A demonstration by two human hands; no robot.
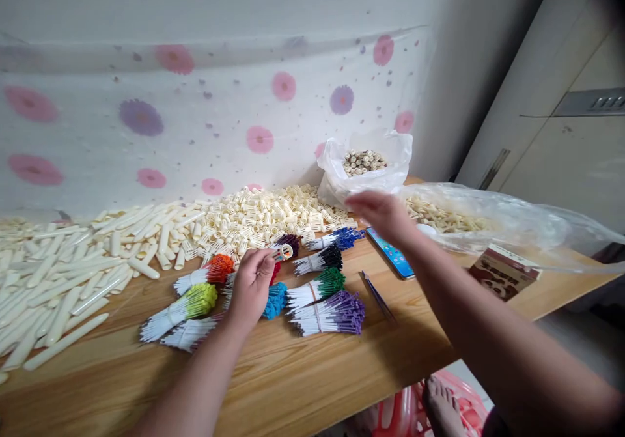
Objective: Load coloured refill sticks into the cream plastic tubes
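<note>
My left hand (251,285) is closed around a small white tube with coloured refill tips showing at its open end (283,252), held above the bundles on the wooden table (303,372). My right hand (381,214) hovers, blurred, over the heap of small cream ribbed parts (263,215), beside a plastic bag of beige pieces (364,162); its fingers look loosely spread. Rubber-banded bundles of refills with orange (212,271), yellow-green (188,307), green (319,287), purple (332,313), black (322,259) and blue (339,238) tips lie around my left hand.
Long cream tubes (63,281) cover the table's left. A phone (393,253) lies right of the bundles, tweezers (378,297) near it. A large clear bag of parts (469,219) and a small carton (502,273) sit at right. A bare foot on a pink stool (442,404) shows below.
</note>
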